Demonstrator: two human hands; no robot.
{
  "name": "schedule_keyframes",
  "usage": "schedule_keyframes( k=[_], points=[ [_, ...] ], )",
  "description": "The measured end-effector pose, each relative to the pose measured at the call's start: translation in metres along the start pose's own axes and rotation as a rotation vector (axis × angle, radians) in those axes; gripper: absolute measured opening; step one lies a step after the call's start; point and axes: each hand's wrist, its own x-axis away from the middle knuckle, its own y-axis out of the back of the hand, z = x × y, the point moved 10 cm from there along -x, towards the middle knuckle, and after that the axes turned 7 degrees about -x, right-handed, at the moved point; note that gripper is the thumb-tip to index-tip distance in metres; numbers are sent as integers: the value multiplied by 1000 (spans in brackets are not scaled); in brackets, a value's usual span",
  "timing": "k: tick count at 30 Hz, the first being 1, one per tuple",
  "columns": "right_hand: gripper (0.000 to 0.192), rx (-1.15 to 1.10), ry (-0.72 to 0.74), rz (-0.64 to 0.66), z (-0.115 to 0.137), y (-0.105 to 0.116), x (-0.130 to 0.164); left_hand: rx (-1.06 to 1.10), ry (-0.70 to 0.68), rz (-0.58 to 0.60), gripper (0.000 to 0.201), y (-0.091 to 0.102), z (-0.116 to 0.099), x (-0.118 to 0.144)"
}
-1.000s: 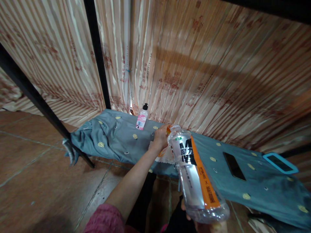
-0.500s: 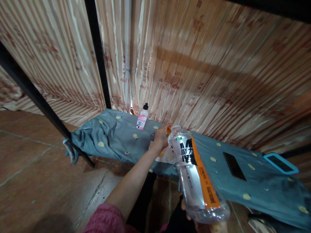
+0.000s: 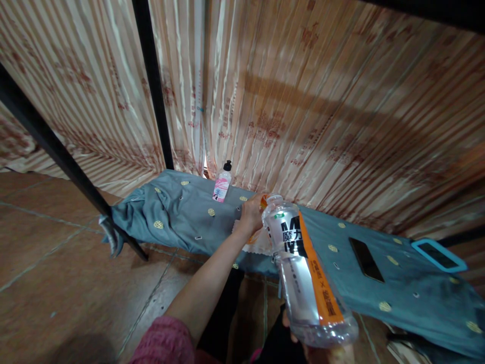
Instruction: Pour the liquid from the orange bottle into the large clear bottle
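Observation:
A large clear plastic bottle (image 3: 299, 268) with a silver and orange label is tilted in front of me, its bare neck pointing away. My right hand (image 3: 328, 354) is wrapped round its base, mostly hidden behind it. Beside the bottle's mouth, my left hand (image 3: 252, 215) pinches an orange bottle cap (image 3: 264, 201), which is off the neck. Under the left wrist lies a whitish, orange-marked cloth or packet (image 3: 258, 241), partly covered by the bottle. Farther left stands a pink-labelled bottle (image 3: 222, 186) with a black top.
The blue-grey cloth (image 3: 193, 217) covers a long narrow surface. On its right lie a dark phone (image 3: 366, 259) and a light-blue framed object (image 3: 439, 255). Black poles (image 3: 153, 86) and a striped curtain (image 3: 273, 101) border it; brown tiled floor (image 3: 56, 247) is at left.

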Motion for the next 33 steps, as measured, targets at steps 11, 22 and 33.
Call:
schedule_keyframes(
  k=[11, 22, 33],
  points=[
    [28, -44, 6, 15, -4, 4, 0, -11, 1, 4, 26, -2, 2, 0],
    [32, -99, -10, 50, -12, 1, 4, -10, -1, -1, 24, 1, -1, 0],
    [34, -115, -26, 57, -22, 11, 5, -27, -1, 9, 26, 0, 0, 0]
  ],
)
